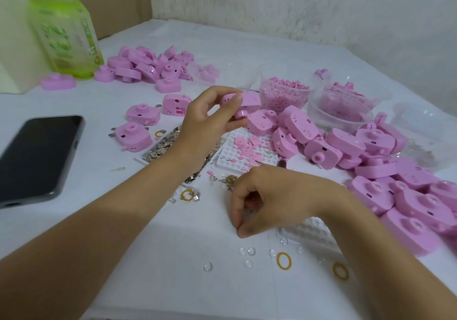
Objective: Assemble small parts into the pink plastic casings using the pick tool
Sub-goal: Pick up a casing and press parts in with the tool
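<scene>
Left hand [210,119] grips one pink casing [251,101], raised over the white tray [230,161]; thumb and fingers are clamped on its left end, which they hide. The casing's long axis runs left-right across the view, round barrel pointing down at the tray. Right hand [262,203] is low on the table [173,258], fingers curled, thumb and forefinger tips together. Cannot tell whether they pinch anything; clear lenses [247,250] lie just beside. Casing pile [395,191] at right is cut off by the frame edge. Green bottle [66,35] is blurred.

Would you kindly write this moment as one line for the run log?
left hand: holds casing | right hand: pinching down at table, contents unclear
</scene>
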